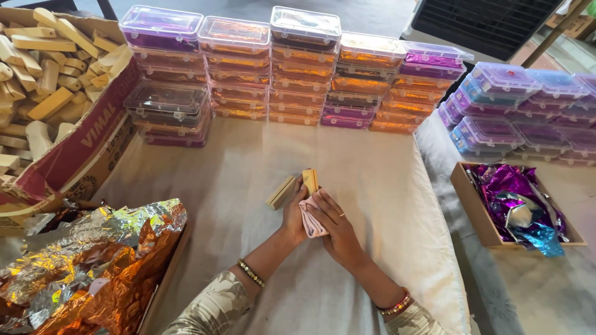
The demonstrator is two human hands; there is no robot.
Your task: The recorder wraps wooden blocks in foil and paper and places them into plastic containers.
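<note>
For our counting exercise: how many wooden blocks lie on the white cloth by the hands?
2: one flat wooden block left of the left hand; one upright block at its fingertips. More may be hidden.

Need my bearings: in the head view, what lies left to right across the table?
Cardboard box of pale wooden blocks → copper-and-silver crumpled foil → left hand → right hand → shallow wooden tray of purple and blue foil.

Soft, even daylight fills the scene, bright without harsh shadows. The orange and silver foil (93, 267) at lower left throws sharp glints, and the clear box lids (304, 25) show pale glare. Focus holds across the centre; the edges bend slightly outward.
</note>
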